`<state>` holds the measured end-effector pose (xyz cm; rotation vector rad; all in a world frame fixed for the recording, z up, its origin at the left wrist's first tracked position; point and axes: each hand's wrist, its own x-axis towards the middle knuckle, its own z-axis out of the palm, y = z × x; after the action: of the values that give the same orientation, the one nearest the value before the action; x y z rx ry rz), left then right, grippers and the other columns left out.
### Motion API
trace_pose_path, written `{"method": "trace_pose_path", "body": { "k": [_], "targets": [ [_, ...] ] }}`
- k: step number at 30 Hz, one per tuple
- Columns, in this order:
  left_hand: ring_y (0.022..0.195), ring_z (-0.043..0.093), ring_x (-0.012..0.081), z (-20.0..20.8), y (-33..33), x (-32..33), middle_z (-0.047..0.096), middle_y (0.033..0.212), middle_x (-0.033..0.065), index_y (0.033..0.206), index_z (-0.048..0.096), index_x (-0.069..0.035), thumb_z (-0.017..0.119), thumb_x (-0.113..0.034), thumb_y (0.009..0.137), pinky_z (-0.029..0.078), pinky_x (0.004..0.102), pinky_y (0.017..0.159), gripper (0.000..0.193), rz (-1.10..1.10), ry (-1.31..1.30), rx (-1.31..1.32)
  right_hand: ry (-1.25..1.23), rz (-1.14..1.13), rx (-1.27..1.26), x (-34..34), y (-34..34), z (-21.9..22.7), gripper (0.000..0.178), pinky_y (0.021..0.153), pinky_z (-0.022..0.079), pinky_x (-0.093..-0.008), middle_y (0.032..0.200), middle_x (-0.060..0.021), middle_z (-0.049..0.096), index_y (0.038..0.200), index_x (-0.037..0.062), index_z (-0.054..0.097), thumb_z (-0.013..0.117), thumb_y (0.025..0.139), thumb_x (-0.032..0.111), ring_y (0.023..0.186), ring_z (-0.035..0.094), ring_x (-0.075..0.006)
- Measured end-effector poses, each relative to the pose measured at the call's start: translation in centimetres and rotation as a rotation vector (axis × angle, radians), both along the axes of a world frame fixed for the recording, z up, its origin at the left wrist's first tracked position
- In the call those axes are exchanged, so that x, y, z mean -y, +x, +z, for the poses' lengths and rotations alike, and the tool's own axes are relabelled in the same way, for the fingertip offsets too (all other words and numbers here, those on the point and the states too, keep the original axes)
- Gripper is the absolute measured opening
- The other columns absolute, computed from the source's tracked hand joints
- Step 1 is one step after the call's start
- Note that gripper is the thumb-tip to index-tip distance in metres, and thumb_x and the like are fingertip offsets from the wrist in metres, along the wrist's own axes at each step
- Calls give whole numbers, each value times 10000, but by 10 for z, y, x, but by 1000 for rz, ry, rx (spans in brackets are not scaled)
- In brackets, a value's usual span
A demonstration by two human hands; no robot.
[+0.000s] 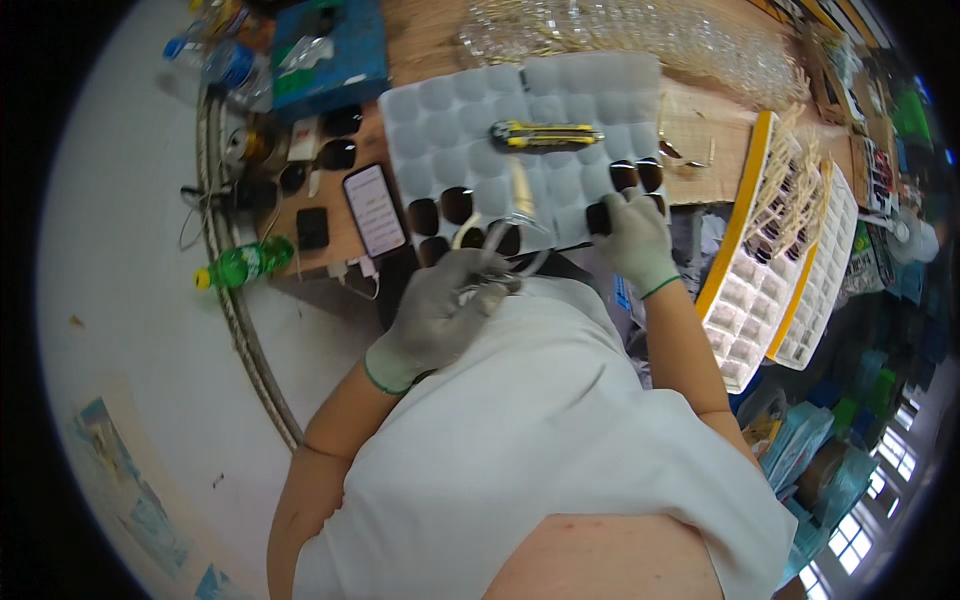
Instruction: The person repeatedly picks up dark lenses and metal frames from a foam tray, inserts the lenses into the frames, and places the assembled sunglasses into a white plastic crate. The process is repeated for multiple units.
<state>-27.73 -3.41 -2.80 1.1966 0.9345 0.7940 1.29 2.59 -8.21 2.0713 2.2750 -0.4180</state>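
Note:
Both of my hands wear pale grey gloves with green cuffs. My left hand (440, 308) is closed around a clear plastic glasses frame (540, 262), held low in front of my shirt at the tray's near edge. My right hand (637, 243) reaches over the tray's near right corner, fingers bent and pinched at a dark lens (598, 218). More dark sunglass lenses (649, 174) sit in the cups by its fingertips. Several others, such as a brown lens (457, 205), lie in the left cups of the white moulded tray (430, 115).
A yellow utility knife (548, 134) lies across the tray. To the left are a lit phone (375, 211), a green bottle (245, 263) and a blue box (330, 60). Clear frames (620, 35) are heaped behind. Yellow-edged trays (745, 310) lean at the right.

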Motion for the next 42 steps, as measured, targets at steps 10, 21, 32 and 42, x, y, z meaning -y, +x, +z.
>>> {"method": "trace_pose_path", "body": {
  "k": [10, 21, 32, 42],
  "targets": [
    [935, 687, 156, 11, -9, 16, 717, 996, 128, 1170, 530, 52, 490, -84, 1015, 541, 292, 849, 210, 5, 32, -44, -263, -78, -597, 13, -9, 36, 260, 738, 530, -332, 952, -146, 675, 1046, -1, 587, 747, 848, 53, 811, 655, -220],
    [748, 592, 103, 47, 59, -23, 678, 826, 57, 1127, 592, 25, 466, -149, 1041, 489, 279, 712, 231, -34, 40, -277, -291, -229, -1630, 32, -29, 85, 307, 867, 593, -300, 1105, -132, 689, 1259, -66, 572, 631, 961, -20, 995, 684, -158],
    [719, 622, 93, 88, 90, -14, 697, 807, 50, 1111, 607, 15, 550, -182, 1025, 508, 270, 677, 222, -86, -66, -226, -920, 44, -1431, -17, 41, 114, 255, 750, 515, -269, 877, -45, 688, 1027, -62, 702, 692, 957, 182, 817, 620, -100],
    [645, 593, 92, 73, 6, 10, 676, 750, 73, 1095, 597, 39, 480, -104, 1004, 481, 256, 589, 207, 4, -26, -461, 183, 367, -530, -50, -17, 32, 154, 819, 549, -424, 1006, -165, 686, 967, 24, 683, 648, 889, 152, 933, 692, -337]
  ]
}}
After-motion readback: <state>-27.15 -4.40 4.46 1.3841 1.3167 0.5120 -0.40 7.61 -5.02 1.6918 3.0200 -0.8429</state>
